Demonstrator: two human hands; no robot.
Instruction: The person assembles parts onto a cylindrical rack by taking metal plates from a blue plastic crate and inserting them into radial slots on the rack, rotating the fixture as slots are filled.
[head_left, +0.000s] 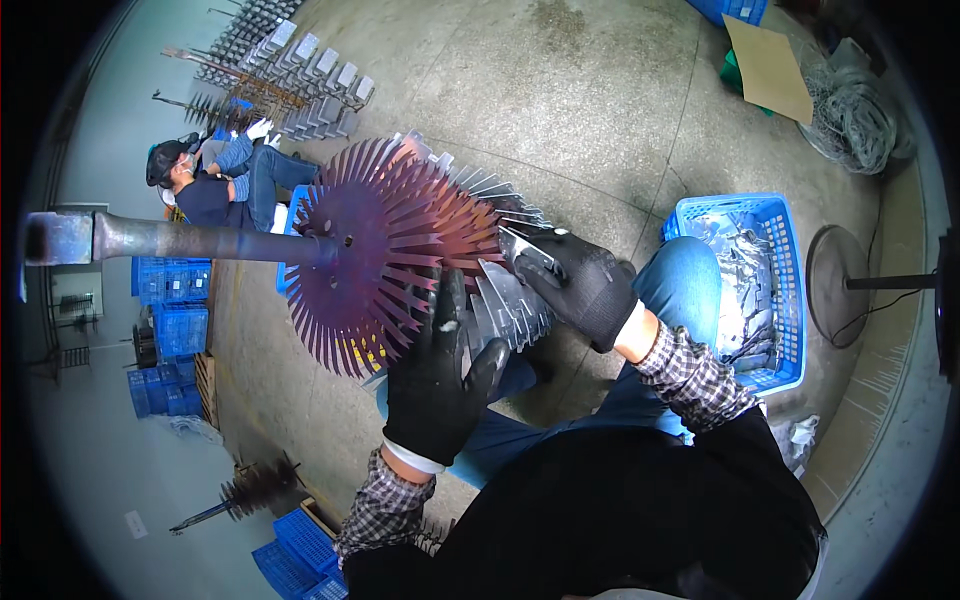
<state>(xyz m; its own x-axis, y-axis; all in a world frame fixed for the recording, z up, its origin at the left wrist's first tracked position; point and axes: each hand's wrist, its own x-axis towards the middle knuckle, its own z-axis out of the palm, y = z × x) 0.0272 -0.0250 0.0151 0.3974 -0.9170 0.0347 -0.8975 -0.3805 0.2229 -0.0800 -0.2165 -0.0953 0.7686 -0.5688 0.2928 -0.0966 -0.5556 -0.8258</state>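
In front of me is a round rack (345,250) of dark purple-brown metal discs with many radiating prongs, on a thick horizontal shaft (200,240). Flat silver metal plates (505,305) sit fanned out among the prongs on its right side. My right hand (582,285), in a black glove, pinches a metal plate (522,247) at the rack's right edge. Also gloved in black, my left hand (435,385) has its fingers stretched up against the lower prongs, thumb apart, and nothing shows in its grasp.
A blue plastic basket (790,300) full of silver plates stands by my right knee, beside a round-based stand (830,285). At far left a person (215,180) sits near racks of grey parts (315,75). Blue crates (180,330) are stacked along the left.
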